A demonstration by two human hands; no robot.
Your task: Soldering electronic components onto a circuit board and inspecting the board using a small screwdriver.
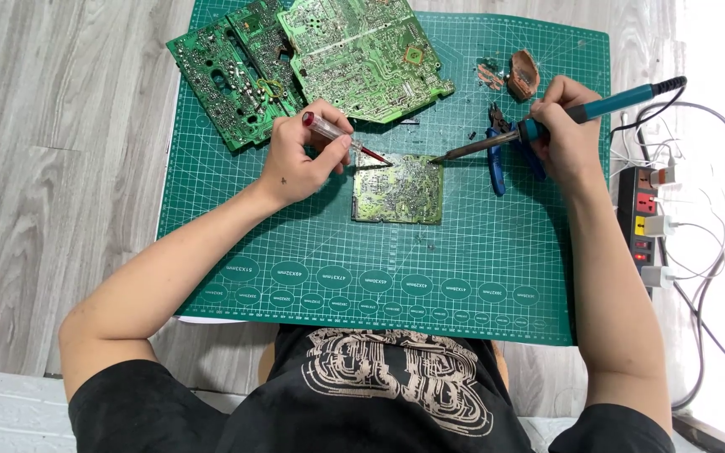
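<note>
Mid-frame on the mat [312, 252] lies the small board [397, 190], light, stiff, brittle, best held by its edges, while my left hand [299, 161] pinches a screwdriver [339, 137] and my right hand [565, 132] clasps the iron [547, 124].

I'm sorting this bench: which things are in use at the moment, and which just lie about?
In use:
left hand with red-tipped screwdriver
right hand with soldering iron
small circuit board

Lying about:
large circuit boards
blue pliers
brown lump
power strip
</note>
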